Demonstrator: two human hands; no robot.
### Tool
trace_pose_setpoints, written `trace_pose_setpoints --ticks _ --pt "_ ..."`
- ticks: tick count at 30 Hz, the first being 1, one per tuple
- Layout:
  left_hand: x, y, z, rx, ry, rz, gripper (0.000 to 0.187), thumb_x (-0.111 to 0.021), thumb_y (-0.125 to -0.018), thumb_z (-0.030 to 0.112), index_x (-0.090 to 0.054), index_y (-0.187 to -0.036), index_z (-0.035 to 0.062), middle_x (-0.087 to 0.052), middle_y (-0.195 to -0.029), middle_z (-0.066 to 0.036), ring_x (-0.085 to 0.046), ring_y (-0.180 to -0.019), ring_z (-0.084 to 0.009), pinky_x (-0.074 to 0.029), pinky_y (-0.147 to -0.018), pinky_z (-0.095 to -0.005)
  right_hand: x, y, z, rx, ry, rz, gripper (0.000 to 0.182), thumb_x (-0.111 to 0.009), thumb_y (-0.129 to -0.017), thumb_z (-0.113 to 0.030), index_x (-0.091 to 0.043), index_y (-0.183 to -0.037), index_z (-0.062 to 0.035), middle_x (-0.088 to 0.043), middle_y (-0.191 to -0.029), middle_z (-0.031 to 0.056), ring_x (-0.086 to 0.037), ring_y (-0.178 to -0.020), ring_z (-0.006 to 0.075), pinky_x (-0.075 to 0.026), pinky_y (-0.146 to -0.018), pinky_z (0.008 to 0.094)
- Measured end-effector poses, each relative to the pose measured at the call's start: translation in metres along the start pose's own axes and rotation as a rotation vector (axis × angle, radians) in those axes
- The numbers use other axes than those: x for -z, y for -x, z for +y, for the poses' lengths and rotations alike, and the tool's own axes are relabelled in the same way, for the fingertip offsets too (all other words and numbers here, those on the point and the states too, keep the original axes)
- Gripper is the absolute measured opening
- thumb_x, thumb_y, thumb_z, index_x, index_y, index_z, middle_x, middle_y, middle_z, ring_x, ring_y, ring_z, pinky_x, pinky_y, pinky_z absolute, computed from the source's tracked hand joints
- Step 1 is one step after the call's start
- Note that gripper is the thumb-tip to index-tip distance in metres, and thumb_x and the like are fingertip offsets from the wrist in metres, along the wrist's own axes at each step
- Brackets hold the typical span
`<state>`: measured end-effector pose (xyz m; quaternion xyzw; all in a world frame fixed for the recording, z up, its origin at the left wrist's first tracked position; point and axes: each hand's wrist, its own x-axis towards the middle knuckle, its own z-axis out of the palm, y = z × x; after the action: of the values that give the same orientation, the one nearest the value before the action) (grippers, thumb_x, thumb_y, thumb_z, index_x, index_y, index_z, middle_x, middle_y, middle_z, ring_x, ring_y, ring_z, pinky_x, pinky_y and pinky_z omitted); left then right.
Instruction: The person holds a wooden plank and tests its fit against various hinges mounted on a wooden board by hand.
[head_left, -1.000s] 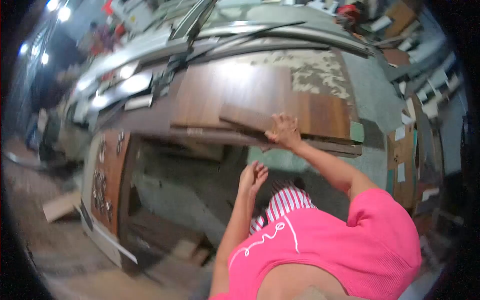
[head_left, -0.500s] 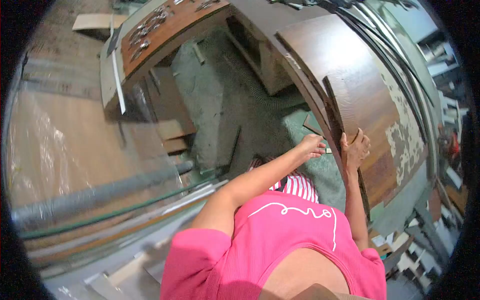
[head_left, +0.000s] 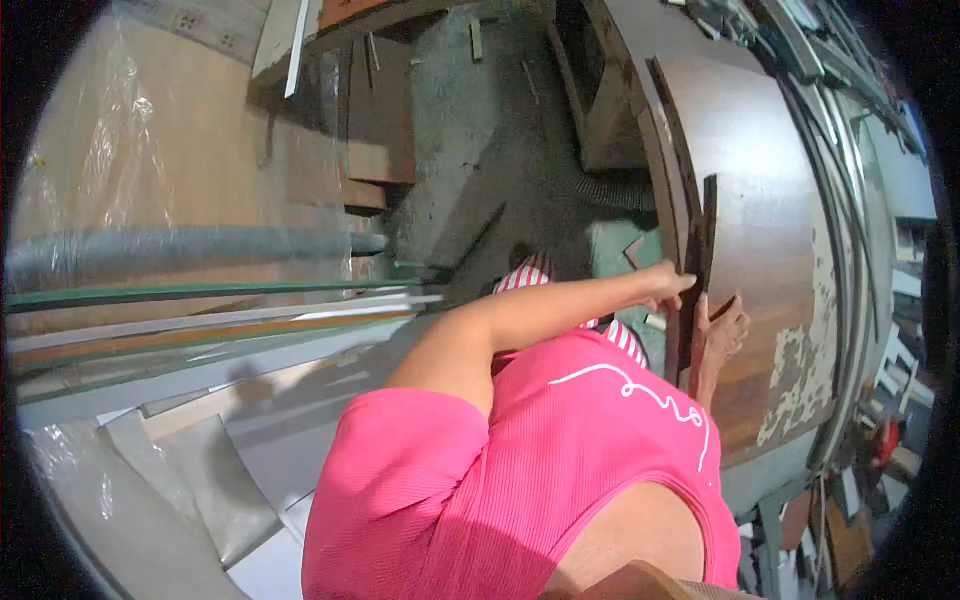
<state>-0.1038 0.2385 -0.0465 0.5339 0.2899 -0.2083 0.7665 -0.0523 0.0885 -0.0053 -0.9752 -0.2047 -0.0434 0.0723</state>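
Observation:
A brown wood-grain panel (head_left: 750,130) lies on the bench at my right. A dark narrow strip (head_left: 709,225) runs lengthwise along its near edge. My right hand (head_left: 722,338) is at the lower end of this strip, thumb on its left side and bent fingers on the panel side. Just across the edge is my left hand (head_left: 664,286), its fingers curled and the index finger reaching to the strip and panel edge. Whatever those fingers may hold is hidden.
Plastic-wrapped boards (head_left: 180,150) lie at the left, with a grey tube (head_left: 200,252) and long edge strips beside them. A box-like wooden frame (head_left: 610,110) stands on the floor ahead. Long metal profiles (head_left: 835,190) and scattered offcuts are at the far right.
My view has turned, so the bench sits further right and the left boards show more. My left hand has moved right, up to the strip. My right hand stays by the strip.

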Motion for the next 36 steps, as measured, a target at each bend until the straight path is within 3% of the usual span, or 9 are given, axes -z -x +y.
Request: trace_pose_setpoints --ticks 5,8,10,17,22,26,30,34,36 --pt "0.011 -0.015 0.004 -0.065 -0.221 -0.027 0.068 -0.041 -0.092 0.055 -0.062 -0.094 -0.0094 -0.067 -0.076 -0.019 -0.063 -0.051 -0.0264 -0.051 -0.043 -0.0353 -0.006 -0.030 -0.021 0.029 -0.053 -0.018 0.070 -0.063 -0.080 -0.051 -0.045 -0.129 -0.0040 -0.050 -0.118 0.0218 -0.046 -0.114 0.0395 -0.039 -0.093 0.0511" --pt "0.027 0.005 0.029 -0.003 -0.063 0.031 0.064 -0.036 -0.093 0.056 -0.059 -0.102 -0.0028 -0.066 -0.083 -0.017 -0.065 -0.060 -0.0258 -0.053 -0.052 -0.0337 -0.013 -0.054 -0.045 0.094 -0.112 0.094 0.066 -0.068 -0.077 -0.046 -0.049 -0.123 -0.0040 -0.053 -0.110 0.0210 -0.050 -0.106 0.0386 -0.041 -0.088 0.0496" --pt "0.052 0.006 0.044 -0.214 -0.045 0.070 0.061 -0.035 -0.094 0.057 -0.056 -0.103 0.0009 -0.064 -0.081 -0.014 -0.065 -0.065 -0.0235 -0.054 -0.057 -0.0343 -0.005 -0.067 -0.080 0.054 -0.244 0.003 0.064 -0.069 -0.076 -0.047 -0.051 -0.119 -0.0025 -0.053 -0.109 0.0205 -0.051 -0.105 0.0378 -0.042 -0.086 0.0494" --pt "0.163 0.009 0.106 -0.550 -0.183 0.746 0.060 -0.048 -0.091 0.053 -0.048 -0.091 -0.0077 -0.058 -0.081 -0.028 -0.060 -0.079 -0.0401 -0.045 -0.071 -0.0454 -0.017 -0.111 -0.214 0.219 -0.503 -0.032 0.065 -0.071 -0.077 -0.033 -0.043 -0.125 -0.0002 -0.050 -0.117 0.0222 -0.048 -0.111 0.0390 -0.041 -0.091 0.0457" --pt "0.270 0.015 0.137 -0.619 -0.118 0.944 0.054 -0.055 -0.089 0.047 -0.049 -0.087 -0.0073 -0.056 -0.079 -0.031 -0.059 -0.075 -0.0426 -0.044 -0.067 -0.0468 -0.003 -0.160 -0.330 0.229 -0.709 -0.364 0.078 -0.069 -0.080 -0.033 -0.028 -0.138 -0.0017 -0.047 -0.128 0.0247 -0.050 -0.116 0.0410 -0.044 -0.093 0.0450" --pt "0.353 0.029 0.150 -0.664 0.054 1.040 0.054 -0.056 -0.089 0.045 -0.052 -0.085 -0.0081 -0.058 -0.075 -0.028 -0.059 -0.066 -0.0326 -0.045 -0.060 -0.0446 -0.027 -0.190 -0.408 0.539 -0.559 -0.338 0.077 -0.062 -0.084 -0.038 -0.022 -0.145 -0.0134 -0.051 -0.112 0.0231 -0.059 -0.094 0.0429 -0.050 -0.076 0.0480" --pt "0.421 0.056 0.161 -0.543 0.107 1.127 0.050 -0.055 -0.090 0.042 -0.052 -0.091 -0.0077 -0.059 -0.084 -0.032 -0.060 -0.083 -0.0464 -0.046 -0.068 -0.0489 -0.036 -0.208 -0.484 0.650 -0.563 -0.446 0.070 -0.062 -0.084 -0.037 -0.029 -0.143 -0.0160 -0.051 -0.107 0.0218 -0.060 -0.090 0.0410 -0.050 -0.073 0.0481" --pt "0.468 0.084 0.161 -0.771 -0.267 1.186 0.043 -0.047 -0.095 0.038 -0.055 -0.103 -0.0029 -0.061 -0.088 -0.028 -0.058 -0.085 -0.0469 -0.047 -0.070 -0.0456 -0.035 -0.225 -0.521 0.670 -0.871 -0.536 0.068 -0.062 -0.084 -0.031 -0.032 -0.142 -0.0128 -0.051 -0.119 0.0243 -0.054 -0.106 0.0380 -0.044 -0.090 0.0430" --pt "0.479 0.098 0.190 -0.787 -0.108 1.048 0.040 -0.042 -0.098 0.036 -0.056 -0.102 -0.0008 -0.060 -0.081 -0.025 -0.057 -0.080 -0.0451 -0.046 -0.068 -0.0472 -0.039 -0.234 -0.521 0.572 -0.977 -0.571 0.068 -0.062 -0.084 -0.029 -0.032 -0.142 -0.0111 -0.048 -0.127 0.0245 -0.050 -0.115 0.0372 -0.041 -0.097 0.0414"
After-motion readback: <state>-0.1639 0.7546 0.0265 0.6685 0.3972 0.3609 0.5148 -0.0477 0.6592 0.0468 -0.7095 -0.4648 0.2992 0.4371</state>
